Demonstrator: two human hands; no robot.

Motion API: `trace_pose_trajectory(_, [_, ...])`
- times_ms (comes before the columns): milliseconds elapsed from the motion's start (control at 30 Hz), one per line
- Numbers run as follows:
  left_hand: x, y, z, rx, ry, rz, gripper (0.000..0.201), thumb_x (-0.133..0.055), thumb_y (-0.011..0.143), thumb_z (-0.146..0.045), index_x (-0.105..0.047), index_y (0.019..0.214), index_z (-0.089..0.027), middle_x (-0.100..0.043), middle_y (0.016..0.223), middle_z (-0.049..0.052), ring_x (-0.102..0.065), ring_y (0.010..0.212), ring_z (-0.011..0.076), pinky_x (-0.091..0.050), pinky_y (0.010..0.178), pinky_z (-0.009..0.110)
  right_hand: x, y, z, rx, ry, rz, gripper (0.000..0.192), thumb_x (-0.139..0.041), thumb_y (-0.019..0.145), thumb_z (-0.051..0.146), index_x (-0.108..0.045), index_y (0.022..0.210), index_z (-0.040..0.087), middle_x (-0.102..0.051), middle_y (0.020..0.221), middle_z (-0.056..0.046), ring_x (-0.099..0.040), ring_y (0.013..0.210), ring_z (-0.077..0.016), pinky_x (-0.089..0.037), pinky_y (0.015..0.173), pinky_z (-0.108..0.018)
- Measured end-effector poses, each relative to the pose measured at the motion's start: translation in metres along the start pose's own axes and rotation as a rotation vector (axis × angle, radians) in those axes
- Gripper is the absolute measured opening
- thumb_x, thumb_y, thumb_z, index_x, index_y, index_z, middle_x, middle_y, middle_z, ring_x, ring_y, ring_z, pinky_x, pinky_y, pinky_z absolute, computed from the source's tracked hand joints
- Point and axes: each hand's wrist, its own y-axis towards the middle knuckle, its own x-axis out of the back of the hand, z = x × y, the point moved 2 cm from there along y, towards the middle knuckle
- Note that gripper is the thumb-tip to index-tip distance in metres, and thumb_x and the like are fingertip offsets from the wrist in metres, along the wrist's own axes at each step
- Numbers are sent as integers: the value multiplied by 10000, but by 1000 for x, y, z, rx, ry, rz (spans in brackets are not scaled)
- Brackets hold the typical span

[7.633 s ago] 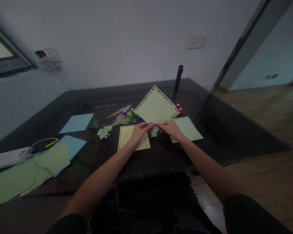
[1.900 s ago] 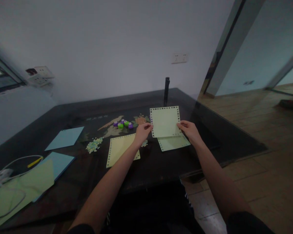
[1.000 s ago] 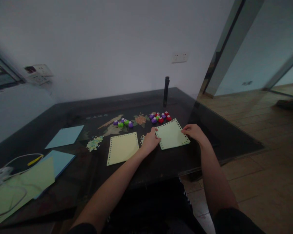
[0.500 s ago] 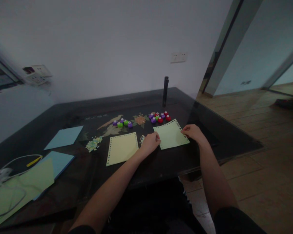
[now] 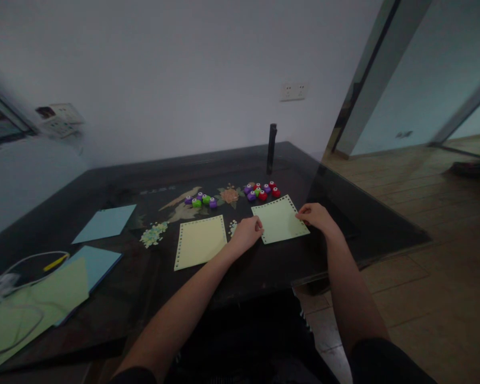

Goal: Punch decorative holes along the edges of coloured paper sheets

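A pale green paper sheet (image 5: pixel 280 220) with punched holes along its edges lies flat on the dark table (image 5: pixel 232 165), on top of another sheet like it. My left hand (image 5: pixel 246 233) rests at its left edge with fingers curled, touching the paper. My right hand (image 5: pixel 315 215) touches its right edge. A yellow punched sheet (image 5: pixel 200 241) lies to the left of my left hand. Behind the green sheet sits a cluster of small red, purple and green punches (image 5: pixel 261 191).
A second group of purple and green punches (image 5: pixel 200 201) and a heap of paper scraps (image 5: pixel 154 233) lie left of centre. Blue sheets (image 5: pixel 103 222), green sheets (image 5: pixel 32 298) and a white cable (image 5: pixel 22 261) fill the left side. A dark post (image 5: pixel 271 141) stands at the back.
The green sheet was held up in both hands, then laid down flat on the sheet at the right. Both hands now rest at its edges, barely moving in the last half second.
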Motion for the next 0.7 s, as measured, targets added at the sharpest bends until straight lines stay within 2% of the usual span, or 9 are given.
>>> trace_pose_trajectory(200, [1, -1, -1, -14, 3, 3, 68, -578, 745, -192, -606, 804, -174, -647, 728, 24, -590, 674, 148, -427, 622, 239, 2, 1, -1, 41, -44, -34, 118, -729, 590, 249, -646, 637, 178, -611, 517, -5, -556, 485, -119, -413, 497, -222])
trace_pose_trajectory(433, [8, -4, -10, -16, 25, 28, 70, -560, 776, -222, -600, 806, -172, -635, 741, 36, -581, 681, 158, -421, 628, 250, 2, 1, -2, 26, -81, -58, 133, -723, 606, 258, -654, 694, 185, -623, 560, -13, -566, 520, -132, -409, 526, -238])
trace_pose_trajectory(600, [34, -15, -17, -116, 49, 12, 103, -516, 804, -236, -604, 821, -186, -630, 776, 35, -572, 706, 155, -417, 635, 243, 3, 3, -2, 28, -148, -90, 136, -684, 644, 310, -662, 718, 199, -630, 603, -19, -571, 554, -147, -385, 519, -246])
trace_pose_trajectory(700, [60, -28, 3, -152, 56, -30, 122, -492, 809, -224, -607, 829, -189, -629, 795, 36, -567, 724, 154, -418, 655, 243, 5, 0, 6, 61, -176, -171, 145, -647, 672, 326, -666, 734, 197, -633, 632, -29, -565, 567, -153, -371, 517, -253])
